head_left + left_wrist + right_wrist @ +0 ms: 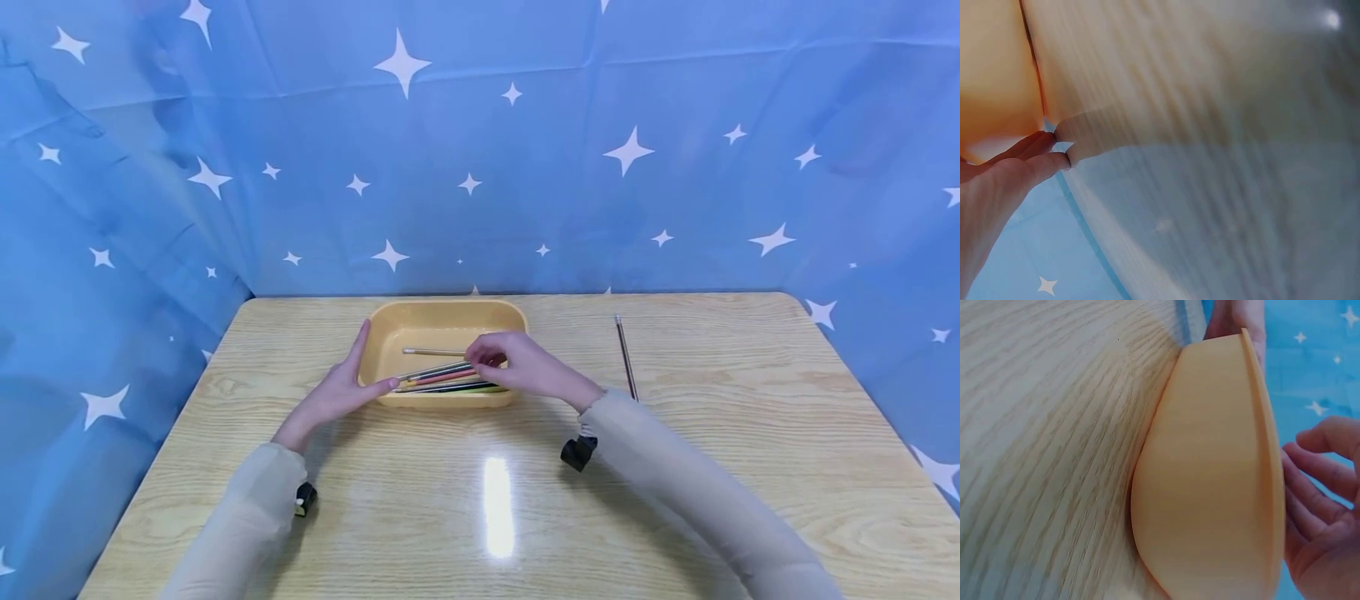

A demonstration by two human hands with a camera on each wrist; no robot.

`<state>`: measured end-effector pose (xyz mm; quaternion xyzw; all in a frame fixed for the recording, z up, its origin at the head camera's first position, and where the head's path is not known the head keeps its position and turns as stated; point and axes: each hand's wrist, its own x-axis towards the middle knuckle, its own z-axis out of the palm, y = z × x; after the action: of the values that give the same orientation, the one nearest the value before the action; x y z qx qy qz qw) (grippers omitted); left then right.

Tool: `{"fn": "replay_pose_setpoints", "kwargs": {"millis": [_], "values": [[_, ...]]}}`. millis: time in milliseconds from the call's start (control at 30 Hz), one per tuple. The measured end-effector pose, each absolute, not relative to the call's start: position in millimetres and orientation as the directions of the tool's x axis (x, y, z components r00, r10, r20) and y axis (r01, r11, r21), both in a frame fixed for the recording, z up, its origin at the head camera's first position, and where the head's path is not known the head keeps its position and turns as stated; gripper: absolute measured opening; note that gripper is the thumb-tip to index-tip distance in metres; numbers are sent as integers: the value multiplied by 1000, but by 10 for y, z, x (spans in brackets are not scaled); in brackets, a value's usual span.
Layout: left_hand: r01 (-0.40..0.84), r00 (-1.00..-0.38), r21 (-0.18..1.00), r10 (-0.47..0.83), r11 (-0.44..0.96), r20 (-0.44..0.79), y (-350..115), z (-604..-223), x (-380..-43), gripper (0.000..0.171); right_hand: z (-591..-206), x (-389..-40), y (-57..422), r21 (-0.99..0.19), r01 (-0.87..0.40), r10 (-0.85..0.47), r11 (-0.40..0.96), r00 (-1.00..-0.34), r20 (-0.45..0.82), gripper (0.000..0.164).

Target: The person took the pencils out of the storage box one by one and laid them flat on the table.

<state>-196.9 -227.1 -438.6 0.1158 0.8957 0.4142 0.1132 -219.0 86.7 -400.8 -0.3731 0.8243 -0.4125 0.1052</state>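
A shallow yellow plastic tray point(446, 313) sits on the table with several pencils point(442, 377) lying in it, mostly along its near side. One pale pencil point(433, 352) lies apart, farther back in the tray. My left hand point(341, 385) rests at the left end of the tray, fingers straight along the outside and thumb over the near rim. Over the tray's right side reaches my right hand point(517, 362), its loosely bent fingertips close above the pencils. In the right wrist view, the tray wall point(1210, 469) hides the pencils, and no pencil shows between the right hand's fingers point(1329, 472).
A dark pencil point(626, 358) lies on the table to the right of the tray, its near end by the right sleeve point(675, 475). The wood-grained table point(420, 500) meets a blue star-patterned curtain point(495, 208) at the back and left.
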Motion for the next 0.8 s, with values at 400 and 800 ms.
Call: {"fn": "replay_pose_setpoints", "kwargs": {"millis": [400,800], "values": [[110,-949,776,298,621,-104,-2259,-4388,-1966,108,-4131,-2393,565,-750,-510,-718,422,-693,68,17],[96,-953,785,283,612,-104,-2254,-4380,-1952,108,-4239,-2579,438,-749,-401,-624,528,-781,-22,14]]}}
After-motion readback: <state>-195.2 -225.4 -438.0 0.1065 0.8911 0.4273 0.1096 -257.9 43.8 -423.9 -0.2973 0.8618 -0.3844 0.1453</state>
